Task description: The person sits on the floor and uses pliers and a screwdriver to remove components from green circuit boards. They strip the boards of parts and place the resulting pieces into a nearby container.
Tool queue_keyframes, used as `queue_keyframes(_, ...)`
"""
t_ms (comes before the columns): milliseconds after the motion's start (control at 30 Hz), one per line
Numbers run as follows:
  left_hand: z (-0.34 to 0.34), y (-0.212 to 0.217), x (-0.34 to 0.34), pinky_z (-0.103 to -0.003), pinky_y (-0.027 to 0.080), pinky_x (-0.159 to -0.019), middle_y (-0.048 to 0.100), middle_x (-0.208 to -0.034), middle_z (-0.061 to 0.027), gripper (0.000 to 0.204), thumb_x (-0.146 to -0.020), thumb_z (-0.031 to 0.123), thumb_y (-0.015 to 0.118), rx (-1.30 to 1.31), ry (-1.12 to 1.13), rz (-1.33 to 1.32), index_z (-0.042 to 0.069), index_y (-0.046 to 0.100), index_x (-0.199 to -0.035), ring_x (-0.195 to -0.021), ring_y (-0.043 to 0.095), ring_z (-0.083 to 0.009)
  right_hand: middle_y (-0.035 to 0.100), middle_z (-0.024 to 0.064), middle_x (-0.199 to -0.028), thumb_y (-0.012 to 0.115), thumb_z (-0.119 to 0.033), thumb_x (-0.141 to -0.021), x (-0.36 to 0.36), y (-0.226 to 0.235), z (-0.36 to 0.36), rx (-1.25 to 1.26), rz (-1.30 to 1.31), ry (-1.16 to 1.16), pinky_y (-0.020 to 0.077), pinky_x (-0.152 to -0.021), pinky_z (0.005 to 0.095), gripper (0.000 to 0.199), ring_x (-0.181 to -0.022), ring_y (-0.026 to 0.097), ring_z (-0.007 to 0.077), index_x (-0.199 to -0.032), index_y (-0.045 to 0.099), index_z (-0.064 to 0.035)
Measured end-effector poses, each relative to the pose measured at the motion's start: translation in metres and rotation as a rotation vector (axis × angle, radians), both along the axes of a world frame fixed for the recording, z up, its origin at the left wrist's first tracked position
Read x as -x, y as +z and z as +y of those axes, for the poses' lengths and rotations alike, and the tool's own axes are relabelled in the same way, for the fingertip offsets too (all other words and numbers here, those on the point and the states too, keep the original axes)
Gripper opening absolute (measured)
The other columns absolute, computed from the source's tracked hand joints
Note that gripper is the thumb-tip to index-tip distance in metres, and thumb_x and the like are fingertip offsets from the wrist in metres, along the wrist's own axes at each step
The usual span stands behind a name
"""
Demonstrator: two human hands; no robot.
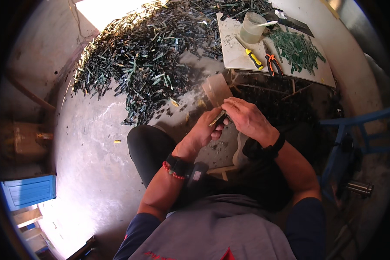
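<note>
Both hands meet above my lap around one narrow dark strip [217, 118] with a pale, speckled edge, perhaps a piece of circuit board. My left hand [203, 128] is closed around its lower part. The fingers of my right hand [248, 120] bend over its upper end and pinch there; their tips are partly hidden. Just beyond the hands stands a light brown board or block [217, 88]. A large heap of similar dark strips [147, 65] covers the floor ahead and to the left.
A low pale table [227, 52] at the far right bears a cloudy plastic cup [251, 30], a yellow-and-black screwdriver [254, 60], orange-and-black pliers [273, 65] and many green strips [297, 50]. A blue metal frame [338, 143] stands at right. A blue box [30, 192] lies at left.
</note>
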State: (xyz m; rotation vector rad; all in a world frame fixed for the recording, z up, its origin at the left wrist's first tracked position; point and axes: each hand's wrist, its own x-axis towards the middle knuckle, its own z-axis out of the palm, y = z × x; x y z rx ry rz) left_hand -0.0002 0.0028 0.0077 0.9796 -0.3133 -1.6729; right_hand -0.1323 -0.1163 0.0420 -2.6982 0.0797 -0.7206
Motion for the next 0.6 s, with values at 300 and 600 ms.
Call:
queue_keyframes(300, -0.008, -0.005, 0.005, -0.021, 0.018, -0.039, 0.030, -0.056, 0.0068, 0.036, -0.100, 0.038, 0.037, -0.084, 0.029, 0.037, 0.011, 0.047, -0.077, -0.043, 0.021, -0.0051, 0.065, 0.0162, -0.087, 0.054, 0.007, -0.074, -0.003, -0.012, -0.009, -0.084, -0.095, -0.022, 0.0533, -0.072, 0.0379, 0.020, -0.083, 0.064, 0.0342, -0.092, 0.059, 0.0015)
queue_keyframes(600, -0.012, -0.004, 0.008, -0.025, 0.018, -0.039, 0.029, -0.054, 0.0051, 0.043, -0.097, 0.044, 0.035, -0.119, 0.014, -0.038, 0.011, 0.047, -0.072, -0.040, 0.023, -0.0084, 0.065, 0.0173, -0.084, 0.054, -0.001, -0.083, -0.006, -0.012, -0.006, -0.250, -0.008, -0.149, 0.0522, -0.067, 0.0394, 0.013, -0.081, 0.064, 0.0353, -0.093, 0.061, 0.0004)
